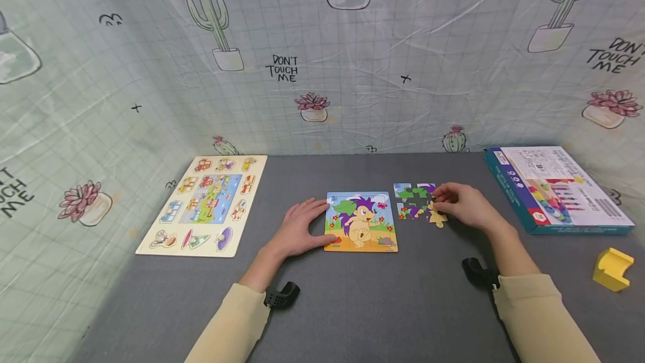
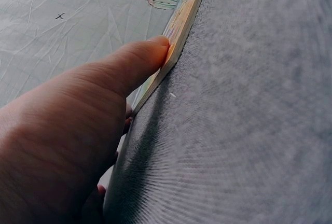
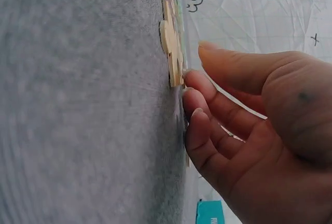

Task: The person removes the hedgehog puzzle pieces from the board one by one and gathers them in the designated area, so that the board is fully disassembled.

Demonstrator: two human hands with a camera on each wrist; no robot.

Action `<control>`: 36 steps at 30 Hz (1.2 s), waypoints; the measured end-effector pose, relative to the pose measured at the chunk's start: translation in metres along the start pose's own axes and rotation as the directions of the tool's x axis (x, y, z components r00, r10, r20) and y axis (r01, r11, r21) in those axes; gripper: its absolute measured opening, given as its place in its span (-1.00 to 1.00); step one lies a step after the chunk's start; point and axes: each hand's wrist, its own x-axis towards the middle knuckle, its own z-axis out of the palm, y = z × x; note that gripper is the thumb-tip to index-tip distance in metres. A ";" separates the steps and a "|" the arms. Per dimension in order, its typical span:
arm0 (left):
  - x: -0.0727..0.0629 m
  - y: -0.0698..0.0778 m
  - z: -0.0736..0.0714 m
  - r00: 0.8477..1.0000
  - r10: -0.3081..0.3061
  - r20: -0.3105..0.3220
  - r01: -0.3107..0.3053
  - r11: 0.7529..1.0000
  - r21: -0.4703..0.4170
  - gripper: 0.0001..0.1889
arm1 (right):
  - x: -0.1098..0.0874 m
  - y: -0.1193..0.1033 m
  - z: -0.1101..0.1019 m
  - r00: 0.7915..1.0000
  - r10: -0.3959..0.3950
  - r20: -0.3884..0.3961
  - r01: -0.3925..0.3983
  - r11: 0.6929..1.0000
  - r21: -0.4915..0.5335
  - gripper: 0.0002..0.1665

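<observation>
Steadying, presumably: left hand (image 1: 301,229) in head view spread at left edge of hedgehog jigsaw board (image 1: 360,223), frame centre. Right hand (image 1: 467,206), right of centre, over loose jigsaw pieces (image 1: 420,192), likely laid beside board for short reach; yellow piece (image 1: 437,219) at fingertips.

Left wrist view: thumb over board corner, upper centre; other fingers mostly hidden, no pinch evident.

Right wrist view: thumb and forefinger parted, fingers loosely bent, nothing visibly held; pieces upper centre, just beside fingertips, contact uncertain.
</observation>
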 end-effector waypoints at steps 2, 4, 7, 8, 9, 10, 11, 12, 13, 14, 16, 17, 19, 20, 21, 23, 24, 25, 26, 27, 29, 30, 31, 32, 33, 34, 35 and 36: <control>0.000 0.000 0.000 1.000 0.000 0.002 0.000 1.000 0.001 -0.12 | 0.000 -0.001 -0.002 1.000 0.017 0.025 -0.017 1.000 -0.006 -0.63; 0.000 0.000 0.000 1.000 0.003 -0.001 -0.003 1.000 -0.005 -0.13 | 0.000 -0.002 -0.004 0.998 0.023 0.064 -0.022 1.000 -0.018 -0.54; -0.001 0.001 -0.001 1.000 0.004 -0.001 -0.004 1.000 -0.005 -0.13 | 0.000 -0.002 -0.005 0.992 0.018 0.123 -0.013 0.999 -0.040 -0.37; -0.001 0.001 -0.001 1.000 0.005 -0.001 -0.005 1.000 -0.004 -0.13 | 0.000 -0.001 -0.005 0.991 0.008 0.136 -0.002 0.999 -0.047 -0.32; -0.001 0.001 -0.001 1.000 0.006 -0.001 -0.006 1.000 -0.002 -0.13 | 0.000 -0.001 -0.004 0.989 -0.002 0.145 0.009 0.999 -0.049 -0.28; -0.001 0.001 -0.001 1.000 0.007 -0.001 -0.007 1.000 0.001 -0.13 | 0.000 -0.001 -0.003 0.989 -0.007 0.151 0.015 0.999 -0.053 -0.26; -0.001 0.000 -0.001 1.000 0.007 -0.001 -0.007 1.000 0.003 -0.13 | 0.000 -0.002 -0.003 0.988 -0.011 0.151 0.020 0.998 -0.054 -0.25; -0.001 0.000 -0.001 1.000 0.006 -0.002 -0.006 1.000 0.003 -0.13 | 0.001 -0.002 -0.002 0.989 -0.013 0.148 0.022 0.998 -0.059 -0.25; -0.001 0.000 -0.001 1.000 0.004 -0.002 -0.004 1.000 0.002 -0.13 | 0.001 -0.002 -0.002 0.989 -0.016 0.144 0.025 0.998 -0.064 -0.26; -0.001 0.001 -0.001 1.000 0.003 -0.003 -0.003 1.000 0.002 -0.13 | 0.001 -0.003 -0.001 0.990 -0.015 0.138 0.024 0.997 -0.070 -0.27; -0.001 0.001 -0.002 1.000 0.001 -0.005 -0.001 1.000 -0.004 -0.13 | 0.001 -0.003 -0.001 0.992 -0.010 0.127 0.021 0.996 -0.083 -0.29; -0.001 0.001 -0.002 1.000 0.000 -0.004 0.000 1.000 -0.005 -0.13 | 0.001 -0.004 -0.001 0.992 -0.009 0.122 0.019 0.996 -0.088 -0.30; -0.001 0.001 -0.001 1.000 0.001 -0.003 -0.001 1.000 -0.007 -0.13 | 0.001 -0.004 -0.001 0.993 -0.004 0.114 0.015 0.995 -0.096 -0.31; -0.001 0.001 -0.001 1.000 0.004 -0.003 -0.004 1.000 -0.005 -0.13 | 0.001 -0.004 0.000 0.994 0.000 0.111 0.011 0.995 -0.098 -0.32; -0.001 0.001 -0.001 1.000 0.006 -0.002 -0.006 1.000 -0.004 -0.13 | 0.001 -0.004 0.000 0.994 0.003 0.108 0.008 0.995 -0.101 -0.32; -0.001 0.001 -0.001 1.000 0.010 -0.003 -0.010 1.000 0.001 -0.14 | 0.001 -0.004 0.001 0.995 0.008 0.102 0.002 0.995 -0.102 -0.33; -0.001 0.001 -0.001 1.000 0.013 -0.004 -0.013 1.000 0.002 -0.14 | 0.002 -0.004 0.001 0.995 0.011 0.099 -0.001 0.995 -0.104 -0.34; -0.001 0.001 -0.001 1.000 0.014 -0.004 -0.014 1.000 0.003 -0.14 | 0.002 -0.003 0.002 0.995 0.014 0.096 -0.003 0.995 -0.105 -0.34; -0.001 0.000 -0.001 1.000 0.015 -0.005 -0.015 1.000 0.002 -0.14 | 0.002 -0.003 0.002 0.996 0.015 0.093 -0.005 0.995 -0.105 -0.34; -0.001 0.000 -0.001 1.000 0.016 -0.005 -0.016 1.000 0.000 -0.14 | 0.002 -0.003 0.002 0.996 0.016 0.090 -0.006 0.994 -0.105 -0.34; -0.001 0.000 -0.001 1.000 0.014 -0.003 -0.014 1.000 0.001 -0.14 | 0.002 -0.003 0.002 0.996 0.018 0.085 -0.009 0.995 -0.103 -0.35; -0.001 0.000 -0.001 1.000 0.013 -0.002 -0.013 1.000 0.000 -0.14 | 0.002 -0.003 0.002 0.996 0.017 0.084 -0.009 0.995 -0.102 -0.34; -0.001 0.000 -0.001 1.000 0.011 -0.001 -0.011 1.000 -0.001 -0.14 | 0.002 -0.003 0.002 0.996 0.018 0.082 -0.010 0.995 -0.101 -0.34; -0.001 0.000 0.000 1.000 0.009 0.000 -0.009 1.000 -0.001 -0.14 | 0.002 -0.003 0.002 0.997 0.017 0.080 -0.008 0.995 -0.101 -0.34; -0.001 0.000 0.000 1.000 0.007 0.000 -0.007 1.000 -0.001 -0.14 | 0.002 -0.004 0.002 0.997 0.014 0.077 -0.006 0.995 -0.102 -0.34; -0.001 0.000 0.000 1.000 0.005 0.000 -0.005 1.000 0.000 -0.13 | 0.002 -0.004 0.002 0.997 0.011 0.073 -0.003 0.995 -0.102 -0.34; -0.001 0.000 0.000 1.000 0.005 -0.001 -0.005 1.000 -0.002 -0.13 | 0.001 -0.005 0.001 0.998 0.007 0.069 0.000 0.995 -0.099 -0.34; -0.001 0.000 0.000 1.000 0.004 -0.001 -0.004 1.000 -0.004 -0.13 | 0.001 -0.006 0.001 0.998 0.003 0.062 0.003 0.995 -0.099 -0.34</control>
